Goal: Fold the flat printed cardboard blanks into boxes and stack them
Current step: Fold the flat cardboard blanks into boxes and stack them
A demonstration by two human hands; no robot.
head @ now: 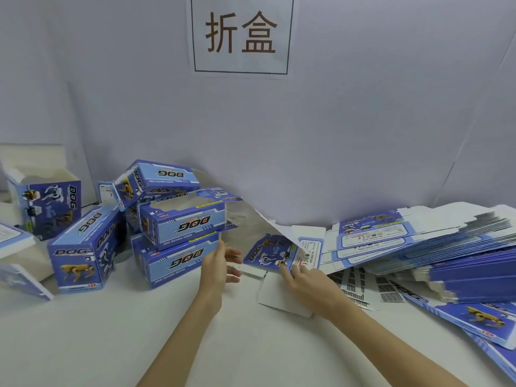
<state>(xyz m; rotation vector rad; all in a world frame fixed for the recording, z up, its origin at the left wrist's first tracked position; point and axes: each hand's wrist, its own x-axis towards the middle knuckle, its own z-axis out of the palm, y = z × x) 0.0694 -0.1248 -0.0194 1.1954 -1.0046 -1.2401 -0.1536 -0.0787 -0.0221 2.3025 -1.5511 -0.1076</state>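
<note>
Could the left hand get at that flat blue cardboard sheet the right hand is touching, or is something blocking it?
Probably yes. The left hand hovers open just beside the flat blank, with only bare table between them. The right hand rests on the blank's near edge, leaving its left side free.

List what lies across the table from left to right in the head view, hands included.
Upright open box → box with the yellow dog standing on end → pile of folded boxes → left hand → flat blank under the right hand → sloping stack of flat blanks.
</note>
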